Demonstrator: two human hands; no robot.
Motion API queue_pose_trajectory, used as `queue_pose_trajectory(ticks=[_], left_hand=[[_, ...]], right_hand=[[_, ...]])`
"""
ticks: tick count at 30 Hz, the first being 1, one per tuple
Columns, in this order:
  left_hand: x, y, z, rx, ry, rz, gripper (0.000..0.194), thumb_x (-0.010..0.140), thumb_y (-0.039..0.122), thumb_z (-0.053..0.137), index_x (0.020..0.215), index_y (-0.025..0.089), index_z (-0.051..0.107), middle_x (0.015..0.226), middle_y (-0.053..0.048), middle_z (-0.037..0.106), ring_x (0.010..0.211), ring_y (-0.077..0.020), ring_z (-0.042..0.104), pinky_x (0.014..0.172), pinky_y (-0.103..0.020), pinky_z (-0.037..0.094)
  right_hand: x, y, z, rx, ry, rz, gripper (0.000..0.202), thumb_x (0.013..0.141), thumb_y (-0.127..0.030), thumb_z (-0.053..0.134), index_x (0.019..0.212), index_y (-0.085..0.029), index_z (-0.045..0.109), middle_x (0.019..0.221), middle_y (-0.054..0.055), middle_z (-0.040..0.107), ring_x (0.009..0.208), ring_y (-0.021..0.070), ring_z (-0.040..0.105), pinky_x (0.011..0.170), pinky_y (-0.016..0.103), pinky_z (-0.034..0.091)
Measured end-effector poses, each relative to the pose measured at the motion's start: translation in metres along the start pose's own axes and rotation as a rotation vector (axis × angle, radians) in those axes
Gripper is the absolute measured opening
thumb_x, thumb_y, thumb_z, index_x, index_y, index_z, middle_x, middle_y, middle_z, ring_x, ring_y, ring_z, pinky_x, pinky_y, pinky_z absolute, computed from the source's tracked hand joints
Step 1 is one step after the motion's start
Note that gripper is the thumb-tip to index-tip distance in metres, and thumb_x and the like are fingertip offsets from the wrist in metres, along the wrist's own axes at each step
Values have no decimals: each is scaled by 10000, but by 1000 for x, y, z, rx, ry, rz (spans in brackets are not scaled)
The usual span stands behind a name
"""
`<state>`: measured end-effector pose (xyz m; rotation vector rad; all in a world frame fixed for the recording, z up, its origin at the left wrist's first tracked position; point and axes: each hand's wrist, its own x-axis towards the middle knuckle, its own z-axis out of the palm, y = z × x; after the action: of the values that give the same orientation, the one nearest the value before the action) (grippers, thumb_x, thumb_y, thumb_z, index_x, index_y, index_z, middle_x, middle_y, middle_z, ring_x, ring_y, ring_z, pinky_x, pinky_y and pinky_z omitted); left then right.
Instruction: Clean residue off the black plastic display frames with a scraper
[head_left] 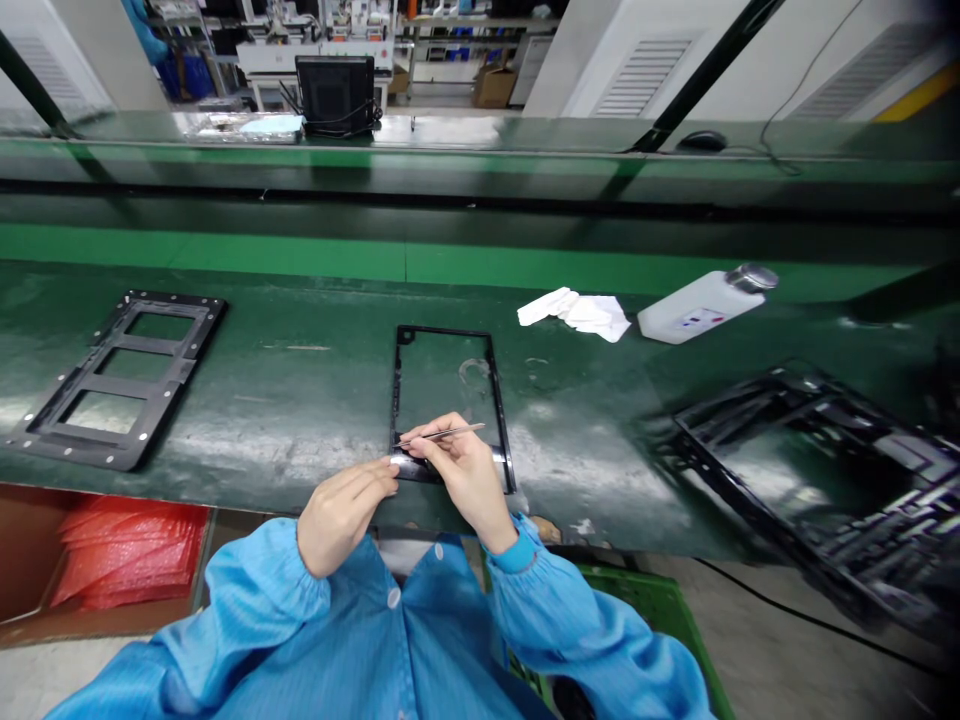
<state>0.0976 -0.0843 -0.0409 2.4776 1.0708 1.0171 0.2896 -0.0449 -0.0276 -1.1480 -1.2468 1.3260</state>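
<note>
"Nearest us?"

"Blue smock, filling the foreground, its lower part running out of view."

"Hands?"

"Right hand is pinching a thin metal tool, fingers closed; they're hiding part of its working end. Left hand is lying palm down, fingers nearly straight and together, tips touching the small frame's lower left corner. Whether it's gripping, I can't tell; its underside isn't showing."

"And the small frame?"

"Lying flat on the green bench, before the person. Black, thin-rimmed, bench showing through its opening; a glossy band is crossing the near end, the right hand covering part of it."

"Around it?"

"Larger black frame, three openings, resting to the left. White cloth and white bottle sitting beyond, rightward. Far right, black frame parts are blurring; I'm not managing a count."
</note>
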Motion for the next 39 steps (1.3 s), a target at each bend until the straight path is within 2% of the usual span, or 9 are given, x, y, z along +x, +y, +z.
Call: queue_pose_trajectory(ticks=[10, 15, 19, 21, 23, 26, 29, 33, 39], left_hand=[[1, 0, -2, -105, -9, -73, 223, 959, 117, 445, 1043, 171, 645, 1148, -68, 690, 1147, -172, 616, 1022, -325, 497], [10, -1, -11, -265, 16, -324, 210, 965, 213, 468, 971, 210, 679, 1017, -28, 724, 994, -164, 668, 916, -283, 512], [20, -4, -18, -366, 17, -518, 214, 954, 298, 501, 903, 222, 694, 920, -5, 728, 876, -157, 674, 828, -250, 496], [24, -8, -20, -438, 21, -583, 220, 947, 324, 511, 884, 211, 690, 886, -5, 725, 852, -154, 669, 804, -242, 486], [26, -12, -22, -503, 34, -631, 229, 938, 347, 521, 878, 196, 682, 854, -11, 719, 816, -152, 660, 776, -239, 483], [27, -16, -25, -537, 87, -663, 240, 930, 363, 527, 870, 181, 671, 807, -11, 697, 761, -142, 635, 740, -234, 477], [25, -17, -30, -508, 162, -679, 230, 926, 356, 531, 866, 181, 666, 785, -3, 675, 744, -131, 615, 733, -224, 464], [27, -22, -35, -537, 273, -698, 212, 911, 348, 559, 852, 172, 661, 775, -7, 669, 766, -133, 619, 763, -227, 466], [49, -38, -35, -607, 387, -653, 233, 908, 374, 556, 843, 162, 630, 777, -25, 654, 794, -151, 635, 802, -260, 486]], right_hand=[[-2, -4, 2, 115, 101, -42, 187, 847, -342, 680, 893, -220, 547, 926, 30, 710, 890, 194, 689, 807, 363, 582], [-2, -7, -7, 13, 107, -94, 166, 871, -348, 645, 923, -230, 540, 1022, 52, 679, 985, 214, 647, 856, 387, 543], [2, -26, -30, -143, 131, -263, 63, 948, -290, 492, 948, -238, 527, 991, 43, 629, 983, 196, 612, 902, 371, 484], [10, -38, -38, -327, 36, -345, 139, 958, -238, 423, 972, -236, 560, 1014, 50, 591, 959, 192, 597, 870, 351, 477], [22, -48, -38, -598, -170, -399, 222, 933, -181, 429, 1029, -240, 620, 1078, 59, 564, 968, 192, 584, 840, 326, 470], [42, -49, -21, -883, -499, -477, 367, 881, -101, 484, 1145, -296, 649, 1241, 43, 532, 1077, 196, 559, 824, 292, 467], [60, -39, 2, -972, -673, -570, 340, 891, -122, 530, 1126, -329, 661, 1361, -5, 490, 1161, 191, 519, 836, 280, 458], [74, -27, 15, -1012, -681, -621, 147, 907, -170, 564, 954, -258, 672, 1126, 16, 613, 989, 165, 548, 722, 254, 429], [88, -32, 11, -1038, -463, -604, 151, 901, -116, 551, 822, -217, 631, 889, 8, 635, 826, 154, 515, 634, 261, 341]])
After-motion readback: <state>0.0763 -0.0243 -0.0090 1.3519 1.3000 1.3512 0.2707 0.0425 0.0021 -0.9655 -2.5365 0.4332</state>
